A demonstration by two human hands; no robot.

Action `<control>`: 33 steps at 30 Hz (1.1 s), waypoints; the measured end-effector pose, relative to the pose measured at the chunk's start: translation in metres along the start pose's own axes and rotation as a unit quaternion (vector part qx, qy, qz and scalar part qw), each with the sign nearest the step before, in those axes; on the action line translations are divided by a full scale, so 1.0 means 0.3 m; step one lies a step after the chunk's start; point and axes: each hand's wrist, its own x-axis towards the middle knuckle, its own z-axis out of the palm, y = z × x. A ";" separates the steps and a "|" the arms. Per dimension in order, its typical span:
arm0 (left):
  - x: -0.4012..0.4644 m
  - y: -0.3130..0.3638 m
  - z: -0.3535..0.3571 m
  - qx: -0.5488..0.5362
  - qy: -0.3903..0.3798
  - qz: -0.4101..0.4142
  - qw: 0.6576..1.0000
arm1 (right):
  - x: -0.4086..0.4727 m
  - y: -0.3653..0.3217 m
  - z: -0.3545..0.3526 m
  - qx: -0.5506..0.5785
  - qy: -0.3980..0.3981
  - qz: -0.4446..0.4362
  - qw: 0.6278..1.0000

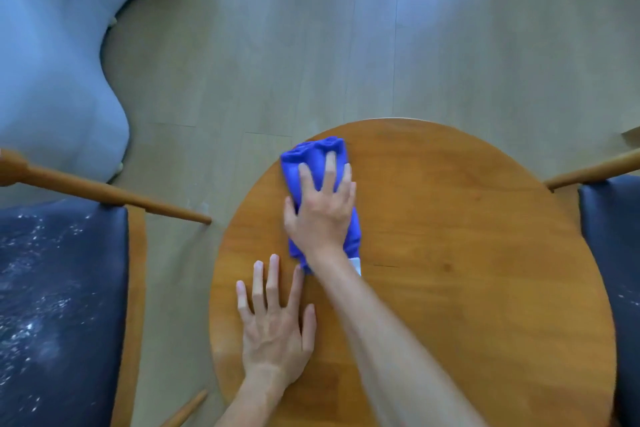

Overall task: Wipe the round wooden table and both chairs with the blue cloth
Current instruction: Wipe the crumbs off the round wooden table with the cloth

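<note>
1. Floor (277, 45) – pale wood-look planks, fills the upper part of the view.
2. Round wooden worktop (467, 270) – lower centre-right, warm brown with visible grain.
3. Grey-blue upholstered furniture (52, 45) – top left, on the floor, curved edge, well apart from the worktop.
4. Left chair (62, 305) – dark blue seat speckled with white flecks, wooden frame and armrest, just beside the worktop's left edge.
5. Right chair (613, 253) – dark blue seat and wooden armrest at the right edge, partly cut off.
6. Blue cloth (313, 156) – bunched, lies on the worktop's upper-left part, small white tag at its near end.
7. Right hand (320, 208) – flat on top of the blue cloth, fingers straight and spread, pressing it down.
8. Left hand (273, 326) – palm down on the bare worktop near the left rim, fingers wide and straight, holding nothing; index fingertip just beside the cloth's near end.
</note>
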 end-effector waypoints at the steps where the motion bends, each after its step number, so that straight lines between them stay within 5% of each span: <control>1: 0.003 0.000 0.002 0.002 -0.005 0.001 1.000 | -0.046 -0.076 0.022 -0.003 -0.023 -0.073 0.997; 5: -0.002 -0.007 -0.002 -0.018 -0.007 -0.002 1.000 | -0.070 -0.027 0.014 0.023 -0.093 -0.272 0.957; 8: -0.006 -0.010 -0.004 -0.024 -0.004 0.002 1.000 | -0.022 0.253 -0.093 0.022 -0.103 -0.308 0.945; 10: -0.001 -0.009 -0.008 -0.029 -0.013 0.004 0.999 | 0.018 0.501 -0.172 0.015 -0.033 -0.213 0.976; 13: -0.002 -0.002 -0.007 -0.034 -0.029 0.002 0.999 | 0.043 0.760 -0.276 0.001 0.049 0.074 0.996; 15: 0.004 -0.003 -0.006 -0.031 -0.027 0.001 0.999 | 0.082 0.749 -0.259 0.012 0.081 0.224 0.971; 17: 0.000 -0.005 0.000 -0.023 -0.026 0.001 0.999 | 0.127 0.613 -0.195 -0.005 0.094 0.275 0.957; 20: -0.006 -0.011 0.005 -0.026 -0.023 -0.001 0.999 | 0.159 0.294 -0.093 -0.006 0.066 0.163 0.984; 23: -0.006 -0.012 0.009 -0.027 -0.014 -0.003 1.000 | 0.080 0.048 -0.014 0.011 0.024 -0.057 0.998; 26: -0.008 -0.014 0.015 -0.024 0.004 -0.006 1.000 | -0.009 0.082 -0.021 0.037 -0.074 -0.282 0.956; 28: -0.009 -0.015 0.015 -0.025 0.007 -0.005 1.000 | -0.004 0.255 -0.071 0.031 -0.098 -0.349 0.932; 30: -0.011 -0.016 0.018 -0.028 0.008 -0.002 1.000 | 0.039 0.474 -0.145 0.010 -0.060 -0.277 0.959; 33: -0.006 -0.012 0.019 -0.030 0.007 -0.004 1.000 | 0.075 0.785 -0.274 -0.019 0.037 0.007 0.999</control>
